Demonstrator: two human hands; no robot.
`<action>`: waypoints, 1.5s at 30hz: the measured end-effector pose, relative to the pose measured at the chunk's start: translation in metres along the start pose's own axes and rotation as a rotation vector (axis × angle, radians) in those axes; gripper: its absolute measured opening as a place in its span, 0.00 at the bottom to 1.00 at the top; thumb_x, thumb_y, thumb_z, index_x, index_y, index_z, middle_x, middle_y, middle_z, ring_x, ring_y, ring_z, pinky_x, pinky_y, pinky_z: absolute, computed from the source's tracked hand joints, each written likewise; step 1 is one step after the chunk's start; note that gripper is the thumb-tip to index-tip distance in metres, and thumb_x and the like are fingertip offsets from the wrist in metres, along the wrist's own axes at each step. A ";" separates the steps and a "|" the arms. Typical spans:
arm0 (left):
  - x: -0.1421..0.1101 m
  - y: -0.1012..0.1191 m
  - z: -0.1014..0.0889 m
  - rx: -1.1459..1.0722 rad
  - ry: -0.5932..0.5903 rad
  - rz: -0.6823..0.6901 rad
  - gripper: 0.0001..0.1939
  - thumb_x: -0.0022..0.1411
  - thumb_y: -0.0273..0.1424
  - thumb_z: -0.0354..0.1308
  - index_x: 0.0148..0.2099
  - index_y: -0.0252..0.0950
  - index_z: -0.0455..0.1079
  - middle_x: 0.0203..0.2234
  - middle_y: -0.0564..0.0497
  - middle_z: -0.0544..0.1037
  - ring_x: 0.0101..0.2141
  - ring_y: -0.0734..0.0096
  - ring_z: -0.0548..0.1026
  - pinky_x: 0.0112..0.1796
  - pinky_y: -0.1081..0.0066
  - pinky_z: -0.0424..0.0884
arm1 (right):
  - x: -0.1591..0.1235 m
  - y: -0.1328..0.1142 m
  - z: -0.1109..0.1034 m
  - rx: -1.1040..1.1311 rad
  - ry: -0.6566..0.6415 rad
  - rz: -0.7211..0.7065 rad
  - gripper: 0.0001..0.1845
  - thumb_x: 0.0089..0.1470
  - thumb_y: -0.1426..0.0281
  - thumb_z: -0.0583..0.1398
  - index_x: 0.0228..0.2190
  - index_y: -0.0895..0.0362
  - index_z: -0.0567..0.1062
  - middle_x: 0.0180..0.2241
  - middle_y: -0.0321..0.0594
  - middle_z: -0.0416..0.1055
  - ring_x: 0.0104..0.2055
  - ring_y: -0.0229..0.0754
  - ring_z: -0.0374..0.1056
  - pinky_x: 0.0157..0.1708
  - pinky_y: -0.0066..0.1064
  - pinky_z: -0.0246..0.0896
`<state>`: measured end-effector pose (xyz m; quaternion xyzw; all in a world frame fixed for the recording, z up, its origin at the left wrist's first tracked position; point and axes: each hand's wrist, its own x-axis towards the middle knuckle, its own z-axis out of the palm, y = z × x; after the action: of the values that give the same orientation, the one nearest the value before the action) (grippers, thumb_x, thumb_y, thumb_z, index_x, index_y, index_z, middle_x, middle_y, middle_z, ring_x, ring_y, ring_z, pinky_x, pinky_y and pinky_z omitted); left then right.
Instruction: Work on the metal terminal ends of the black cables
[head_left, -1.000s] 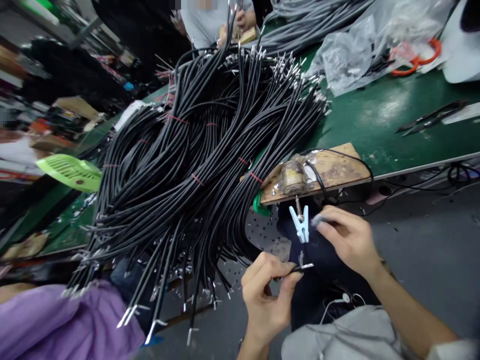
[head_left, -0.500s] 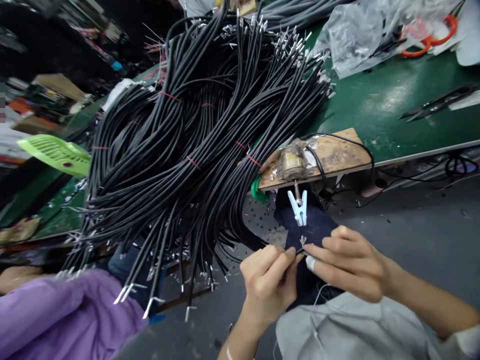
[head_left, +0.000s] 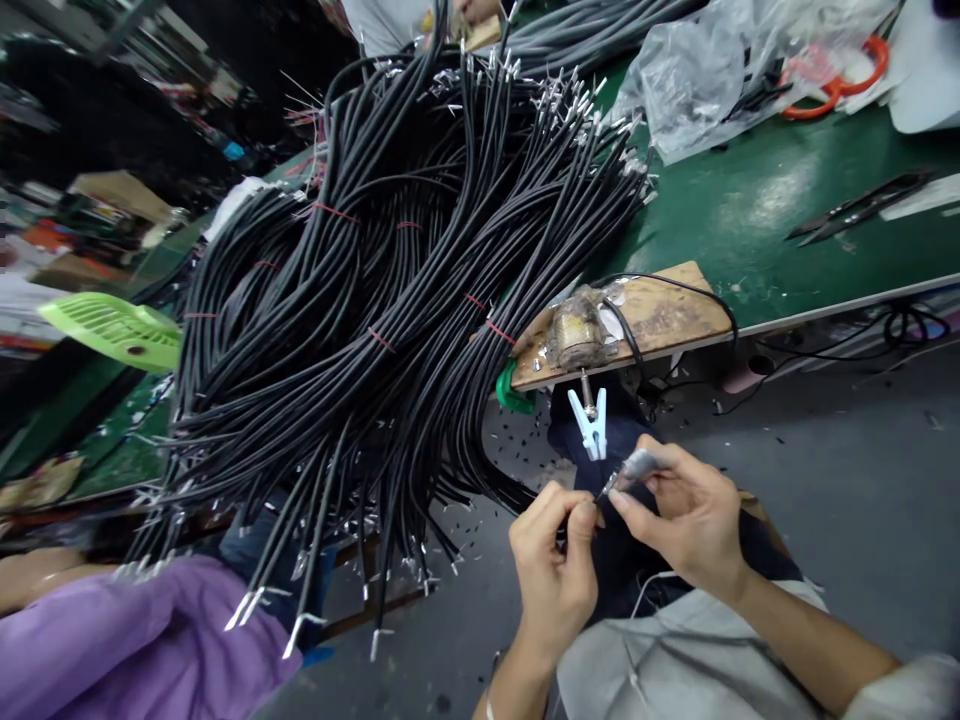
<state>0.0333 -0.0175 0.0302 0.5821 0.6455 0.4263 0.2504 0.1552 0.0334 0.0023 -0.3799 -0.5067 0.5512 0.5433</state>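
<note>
My left hand [head_left: 556,562] is closed in a pinch on a black cable [head_left: 599,497], close to its end. Thumb and forefinger of my right hand [head_left: 688,515] meet at the cable's silvery bare wires [head_left: 611,484]. A grey wrapping [head_left: 639,464] covers a fingertip of that hand. Just above both hands a light blue clothespin [head_left: 591,428] hangs from the metal shaft [head_left: 587,392] of a small motor [head_left: 576,338]. To the left lies a large pile of black cables [head_left: 405,310], tied in bundles with red bands, their stripped ends showing.
The motor sits on a wooden board [head_left: 671,305] at the edge of the green table [head_left: 750,215]. Thread snips [head_left: 859,208], orange-handled scissors [head_left: 832,90] and a plastic bag [head_left: 686,85] lie behind. A green fan [head_left: 112,330] and a person's purple sleeve [head_left: 150,640] are at left.
My right hand came down from beside the clothespin to the cable's end, and its fingers have since shifted their grip there. My left hand has kept its pinch on the cable.
</note>
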 end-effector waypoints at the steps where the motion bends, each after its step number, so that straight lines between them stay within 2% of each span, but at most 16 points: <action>1: 0.001 -0.001 0.000 -0.012 -0.010 -0.014 0.16 0.67 0.28 0.49 0.25 0.34 0.64 0.18 0.55 0.64 0.21 0.76 0.64 0.24 0.74 0.56 | 0.002 0.003 -0.001 0.045 -0.018 0.073 0.08 0.47 0.76 0.65 0.29 0.55 0.71 0.26 0.35 0.67 0.28 0.37 0.64 0.27 0.29 0.61; 5: 0.003 -0.002 0.001 -0.023 0.005 -0.040 0.17 0.67 0.30 0.50 0.24 0.34 0.64 0.17 0.55 0.64 0.20 0.76 0.63 0.23 0.75 0.56 | 0.005 0.011 -0.007 0.117 -0.085 0.195 0.06 0.54 0.69 0.61 0.36 0.56 0.73 0.30 0.38 0.69 0.29 0.37 0.64 0.29 0.29 0.62; 7: 0.004 -0.002 0.001 -0.021 0.010 -0.037 0.17 0.66 0.31 0.51 0.24 0.34 0.65 0.17 0.55 0.64 0.20 0.76 0.63 0.23 0.75 0.56 | 0.006 0.009 -0.008 0.039 -0.180 0.099 0.08 0.55 0.67 0.60 0.37 0.57 0.74 0.32 0.41 0.70 0.31 0.39 0.64 0.32 0.31 0.63; 9: 0.005 -0.001 -0.002 -0.003 -0.004 -0.040 0.17 0.66 0.32 0.51 0.24 0.34 0.64 0.17 0.55 0.63 0.20 0.76 0.62 0.22 0.75 0.56 | 0.006 0.006 -0.007 -0.096 -0.237 -0.072 0.05 0.56 0.69 0.60 0.32 0.58 0.75 0.29 0.42 0.70 0.31 0.40 0.63 0.35 0.34 0.61; 12: 0.012 -0.002 -0.011 0.025 -0.129 -0.022 0.21 0.68 0.32 0.47 0.22 0.34 0.62 0.16 0.55 0.63 0.19 0.77 0.62 0.22 0.74 0.55 | 0.005 0.005 -0.006 -0.136 -0.287 -0.179 0.12 0.57 0.69 0.60 0.22 0.58 0.75 0.22 0.39 0.68 0.27 0.39 0.60 0.32 0.34 0.58; 14: 0.019 -0.006 -0.019 -0.032 -0.265 0.082 0.22 0.69 0.35 0.46 0.22 0.34 0.63 0.15 0.54 0.64 0.18 0.77 0.62 0.22 0.73 0.55 | 0.002 0.007 -0.004 0.091 -0.404 -0.039 0.17 0.57 0.62 0.59 0.21 0.58 0.74 0.20 0.39 0.67 0.25 0.38 0.61 0.27 0.31 0.58; 17: 0.028 -0.014 -0.025 -0.185 -0.325 0.240 0.20 0.67 0.39 0.50 0.26 0.35 0.68 0.16 0.52 0.68 0.19 0.75 0.64 0.23 0.73 0.58 | -0.001 0.015 0.002 0.566 -0.514 0.374 0.25 0.52 0.50 0.60 0.19 0.59 0.72 0.16 0.35 0.65 0.17 0.34 0.59 0.16 0.26 0.53; 19: 0.032 -0.018 -0.024 -0.211 -0.282 0.267 0.15 0.64 0.38 0.55 0.28 0.35 0.69 0.18 0.52 0.70 0.21 0.73 0.66 0.24 0.72 0.61 | 0.003 0.019 0.003 0.695 -0.513 0.590 0.26 0.47 0.49 0.63 0.17 0.59 0.71 0.13 0.33 0.63 0.11 0.31 0.53 0.10 0.23 0.47; 21: 0.032 -0.021 -0.022 -0.164 -0.252 0.273 0.10 0.62 0.33 0.58 0.29 0.35 0.69 0.20 0.52 0.71 0.22 0.73 0.67 0.25 0.72 0.61 | 0.012 0.021 0.000 0.633 -0.498 0.645 0.23 0.44 0.54 0.66 0.14 0.60 0.70 0.11 0.32 0.63 0.10 0.29 0.50 0.09 0.23 0.44; 26: 0.028 -0.019 -0.016 -0.048 -0.162 0.271 0.05 0.58 0.24 0.59 0.30 0.35 0.69 0.21 0.53 0.70 0.23 0.74 0.67 0.25 0.74 0.60 | 0.050 0.018 -0.007 0.423 -0.358 0.497 0.19 0.42 0.61 0.69 0.13 0.61 0.71 0.10 0.31 0.62 0.13 0.28 0.52 0.13 0.22 0.44; 28: 0.027 -0.018 -0.015 -0.069 -0.102 0.300 0.05 0.58 0.23 0.59 0.30 0.35 0.69 0.21 0.53 0.71 0.23 0.74 0.68 0.26 0.74 0.61 | 0.061 0.016 -0.003 0.487 -0.299 0.444 0.21 0.46 0.57 0.67 0.17 0.61 0.73 0.13 0.32 0.65 0.16 0.29 0.56 0.16 0.22 0.48; 31: 0.028 -0.017 -0.014 -0.107 0.003 0.332 0.04 0.58 0.24 0.58 0.30 0.36 0.69 0.20 0.54 0.72 0.23 0.73 0.68 0.26 0.73 0.63 | 0.071 0.015 0.010 0.662 -0.352 0.436 0.24 0.48 0.50 0.63 0.26 0.61 0.77 0.21 0.38 0.71 0.24 0.34 0.63 0.24 0.25 0.58; 34: 0.030 -0.017 -0.012 -0.111 0.072 0.308 0.04 0.58 0.24 0.59 0.31 0.36 0.69 0.20 0.54 0.70 0.23 0.73 0.67 0.25 0.73 0.63 | 0.073 0.017 0.019 0.770 -0.356 0.466 0.23 0.47 0.52 0.65 0.29 0.62 0.78 0.24 0.41 0.73 0.27 0.36 0.66 0.26 0.26 0.60; 38: 0.035 -0.014 -0.006 -0.103 0.063 0.233 0.06 0.58 0.26 0.59 0.28 0.35 0.67 0.20 0.54 0.67 0.23 0.74 0.65 0.23 0.75 0.60 | 0.071 0.022 0.022 0.833 -0.327 0.491 0.21 0.48 0.54 0.65 0.27 0.62 0.78 0.23 0.41 0.72 0.22 0.34 0.62 0.22 0.25 0.58; 42: 0.037 -0.010 -0.004 -0.133 0.011 0.164 0.09 0.60 0.27 0.58 0.27 0.34 0.66 0.20 0.54 0.66 0.22 0.75 0.65 0.22 0.75 0.58 | 0.069 0.030 0.018 0.887 -0.413 0.570 0.24 0.50 0.52 0.63 0.30 0.63 0.77 0.25 0.42 0.73 0.25 0.35 0.64 0.24 0.26 0.57; 45: 0.036 -0.010 -0.005 -0.164 -0.019 0.148 0.08 0.60 0.27 0.58 0.27 0.34 0.67 0.20 0.54 0.66 0.23 0.75 0.65 0.23 0.75 0.58 | 0.067 0.039 0.010 0.902 -0.388 0.645 0.24 0.53 0.51 0.60 0.32 0.62 0.77 0.26 0.41 0.72 0.25 0.35 0.63 0.25 0.26 0.56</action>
<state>0.0165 0.0160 0.0302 0.6100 0.5612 0.4893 0.2711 0.1291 0.1017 -0.0243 -0.1385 -0.1712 0.9091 0.3536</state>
